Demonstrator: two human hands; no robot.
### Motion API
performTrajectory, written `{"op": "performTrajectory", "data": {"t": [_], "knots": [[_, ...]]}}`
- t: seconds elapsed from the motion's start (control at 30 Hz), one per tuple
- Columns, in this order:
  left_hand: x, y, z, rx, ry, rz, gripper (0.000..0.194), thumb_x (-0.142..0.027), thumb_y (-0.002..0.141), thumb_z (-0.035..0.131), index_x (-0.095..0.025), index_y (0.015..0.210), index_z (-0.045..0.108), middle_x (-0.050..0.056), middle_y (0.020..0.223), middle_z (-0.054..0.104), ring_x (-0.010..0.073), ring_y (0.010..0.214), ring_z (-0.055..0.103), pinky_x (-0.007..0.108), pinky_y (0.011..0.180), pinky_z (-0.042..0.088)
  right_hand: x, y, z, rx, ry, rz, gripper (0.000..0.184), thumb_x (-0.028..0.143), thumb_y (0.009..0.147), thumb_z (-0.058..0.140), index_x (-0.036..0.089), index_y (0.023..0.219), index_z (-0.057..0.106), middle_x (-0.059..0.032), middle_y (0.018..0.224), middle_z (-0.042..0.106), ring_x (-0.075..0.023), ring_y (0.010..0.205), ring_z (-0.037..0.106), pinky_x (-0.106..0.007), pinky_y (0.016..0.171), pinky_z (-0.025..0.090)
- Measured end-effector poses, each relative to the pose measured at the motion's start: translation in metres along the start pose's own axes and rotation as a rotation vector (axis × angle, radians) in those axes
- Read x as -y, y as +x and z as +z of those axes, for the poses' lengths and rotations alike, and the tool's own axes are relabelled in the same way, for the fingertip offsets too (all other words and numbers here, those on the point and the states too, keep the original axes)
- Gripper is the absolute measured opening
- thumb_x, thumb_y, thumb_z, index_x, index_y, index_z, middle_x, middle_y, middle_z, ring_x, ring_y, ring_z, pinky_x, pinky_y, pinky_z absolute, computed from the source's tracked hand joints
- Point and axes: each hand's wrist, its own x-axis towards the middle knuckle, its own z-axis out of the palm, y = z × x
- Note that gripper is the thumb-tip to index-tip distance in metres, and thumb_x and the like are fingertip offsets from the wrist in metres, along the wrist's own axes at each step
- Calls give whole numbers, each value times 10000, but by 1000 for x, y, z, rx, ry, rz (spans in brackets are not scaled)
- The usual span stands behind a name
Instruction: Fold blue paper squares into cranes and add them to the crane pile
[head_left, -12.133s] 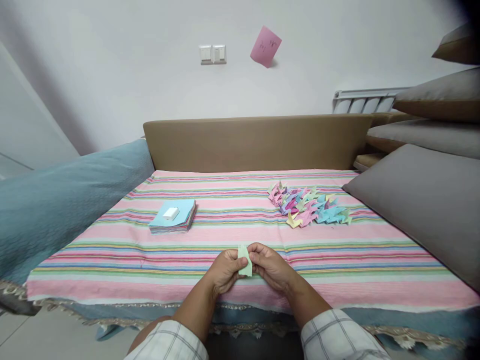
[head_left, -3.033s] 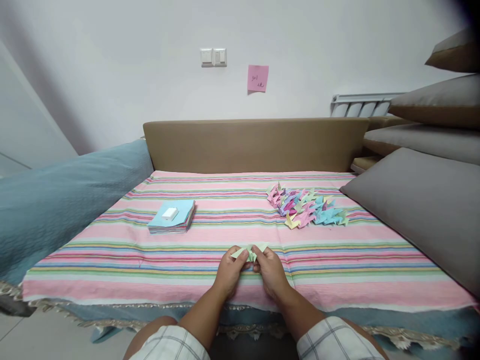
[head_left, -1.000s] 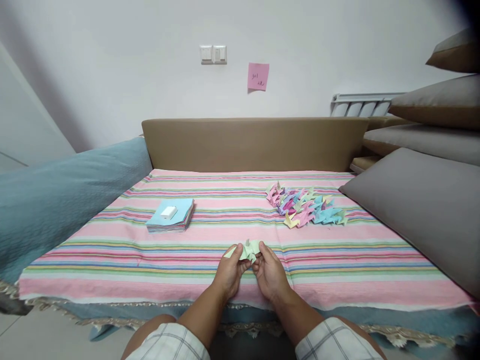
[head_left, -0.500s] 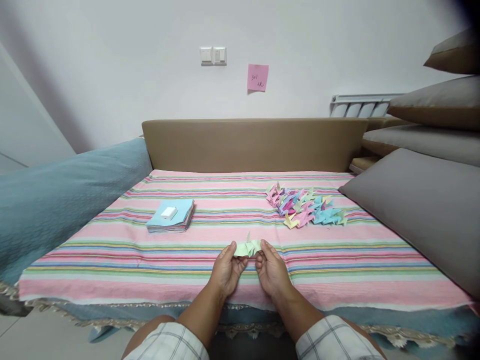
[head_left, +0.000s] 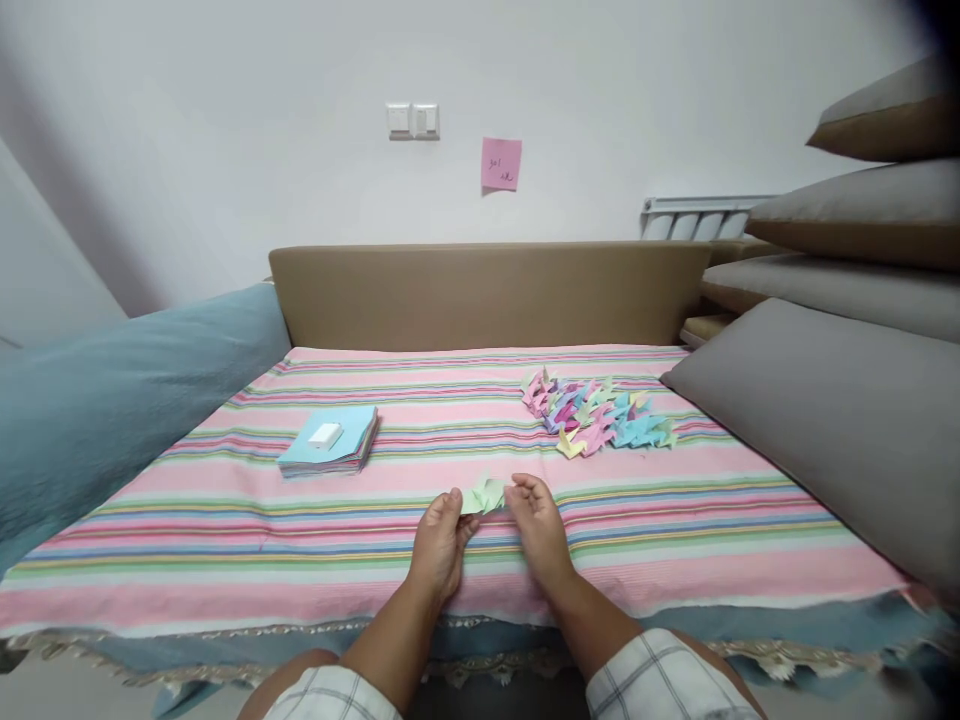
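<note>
A pale green folded paper crane (head_left: 484, 497) is held up in front of me, just above the striped cloth. My left hand (head_left: 439, 540) pinches its left wing between thumb and fingers. At the right end of the crane, my right hand (head_left: 538, 525) has its thumb and fingertips closed together against the paper's edge. Beyond my hands, to the right, lies a pile of folded paper cranes (head_left: 596, 415) in pink, purple, blue, yellow and green. On the left sits a stack of coloured square paper (head_left: 352, 425), blue on top, with a small white block (head_left: 326, 436) resting on it.
The pink striped cloth (head_left: 225, 510) covers the sofa seat. A brown backrest (head_left: 480, 295) stands behind it, a blue-covered armrest (head_left: 142, 390) on the left. Grey cushions (head_left: 847, 400) are piled at the right. A pink note (head_left: 501, 164) and switches (head_left: 412, 121) are on the wall.
The crane's wings, stretched between both hands before, now look less spread, and it has tilted. My right hand has turned and its fingers have shifted upward. The view has swung slightly right.
</note>
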Motion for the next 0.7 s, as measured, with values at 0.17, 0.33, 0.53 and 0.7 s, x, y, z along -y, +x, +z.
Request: {"op": "performTrajectory", "data": {"t": [0.17,0.33,0.53,0.7], "knots": [[-2,3,1,21,59,3,353,-404,596,771,-133,738,594,-11,665,643,93,608,598,195,593,515,0,2,5,75,-146,-86,199,348,694,658,173,786,632,-1,694,620,-129,643,554,-260,653,446],[-3,7,0,10,62,-17,380,-399,554,795,-147,752,591,-26,675,636,106,620,608,224,631,538,2,8,6,31,-69,-66,213,282,646,683,173,823,638,3,701,632,-127,656,570,-251,655,456],[-1,9,-4,-7,55,5,406,-474,589,751,-171,806,590,-18,727,633,123,645,609,244,617,538,7,12,4,13,-64,-92,154,295,639,687,174,718,634,-1,670,634,-123,633,564,-241,629,454],[2,11,-9,32,128,58,414,-540,620,699,-161,735,579,-24,645,582,118,622,577,249,624,530,10,19,-2,1,-34,-55,257,375,634,699,159,755,629,8,635,602,-110,562,530,-223,522,436]]}}
